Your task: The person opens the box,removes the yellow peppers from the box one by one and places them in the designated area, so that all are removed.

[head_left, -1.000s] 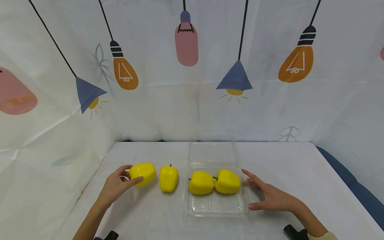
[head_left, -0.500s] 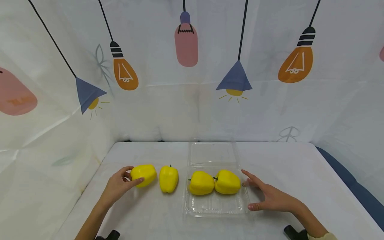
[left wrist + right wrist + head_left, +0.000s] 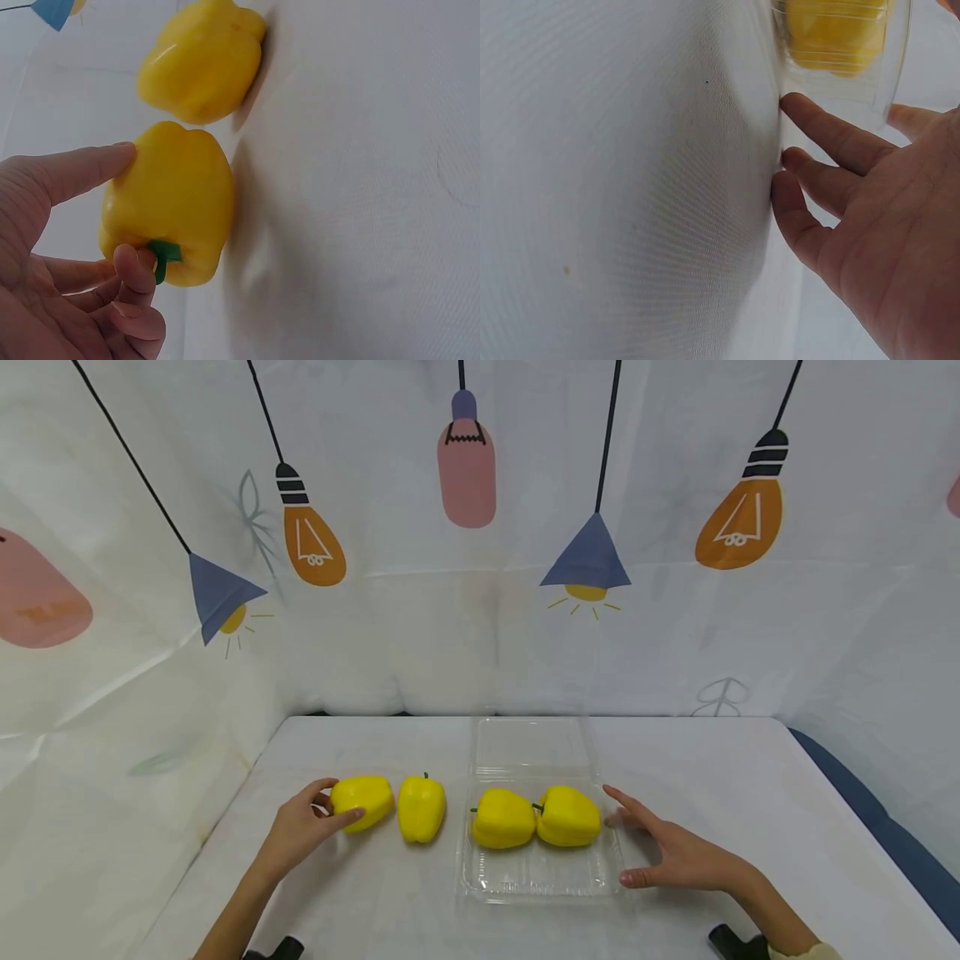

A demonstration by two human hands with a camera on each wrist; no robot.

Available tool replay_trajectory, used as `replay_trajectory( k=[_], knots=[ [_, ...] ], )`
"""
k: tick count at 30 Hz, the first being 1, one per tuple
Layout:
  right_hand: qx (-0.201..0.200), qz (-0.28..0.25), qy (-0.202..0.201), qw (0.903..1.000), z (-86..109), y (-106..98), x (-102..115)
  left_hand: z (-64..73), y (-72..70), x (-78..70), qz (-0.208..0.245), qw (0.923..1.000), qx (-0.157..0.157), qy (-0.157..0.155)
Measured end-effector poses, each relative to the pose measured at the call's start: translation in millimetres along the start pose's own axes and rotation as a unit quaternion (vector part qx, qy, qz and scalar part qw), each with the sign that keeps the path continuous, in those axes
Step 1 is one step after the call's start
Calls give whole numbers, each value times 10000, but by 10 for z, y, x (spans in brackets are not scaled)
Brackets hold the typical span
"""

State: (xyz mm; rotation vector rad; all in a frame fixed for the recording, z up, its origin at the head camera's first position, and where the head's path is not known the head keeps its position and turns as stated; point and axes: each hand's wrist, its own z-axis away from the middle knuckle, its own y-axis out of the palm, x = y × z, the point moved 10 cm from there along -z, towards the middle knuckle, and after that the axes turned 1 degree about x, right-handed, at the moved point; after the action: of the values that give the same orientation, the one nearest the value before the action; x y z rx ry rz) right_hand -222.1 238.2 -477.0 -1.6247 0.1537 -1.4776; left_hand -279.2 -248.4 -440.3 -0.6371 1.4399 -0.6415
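Note:
In the head view my left hand (image 3: 303, 827) holds a yellow bell pepper (image 3: 363, 802) by its left end, between thumb and fingers. The left wrist view shows that pepper's green stem (image 3: 165, 255) beside the curled fingers, with a gap between the pepper and its shadow. Just right of it, another yellow bell pepper (image 3: 422, 808) stands on the table. Two more peppers, a left one (image 3: 503, 818) and a right one (image 3: 568, 816), lie side by side in a clear plastic clamshell box (image 3: 540, 883). My right hand (image 3: 678, 853) lies at the box's right side, fingers spread, fingertips on the table.
The box's clear lid (image 3: 531, 742) lies folded back toward the rear edge of the white table (image 3: 690, 760). Behind hangs a white curtain (image 3: 420, 635) printed with lamps. A dark blue chair-like shape (image 3: 885, 810) is past the table's right edge.
My left hand has shifted slightly right and a little nearer to me with the pepper, closing toward the standing pepper. The right hand and the box stay where they were.

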Motion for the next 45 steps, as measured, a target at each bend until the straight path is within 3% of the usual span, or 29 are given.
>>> replay_trajectory(
  k=[9, 26, 31, 39, 45],
  knots=[
    [2, 8, 27, 10000, 3, 3, -12, -11, 51, 14, -89, 10000, 33, 2],
    [-33, 34, 16, 10000, 5, -5, 10, 4, 65, 56, 234, 9995, 198, 59],
    [-20, 12, 49, 10000, 6, 2, -2, 9, 59, 28, 151, 9992, 306, 191],
    [-32, 12, 0, 10000, 8, -2, -10, 50, 36, -74, 7, 9967, 400, 713],
    [-30, 24, -5, 10000, -7, 5, -28, 38, 79, -25, 757, 9955, 504, 269]
  ],
)
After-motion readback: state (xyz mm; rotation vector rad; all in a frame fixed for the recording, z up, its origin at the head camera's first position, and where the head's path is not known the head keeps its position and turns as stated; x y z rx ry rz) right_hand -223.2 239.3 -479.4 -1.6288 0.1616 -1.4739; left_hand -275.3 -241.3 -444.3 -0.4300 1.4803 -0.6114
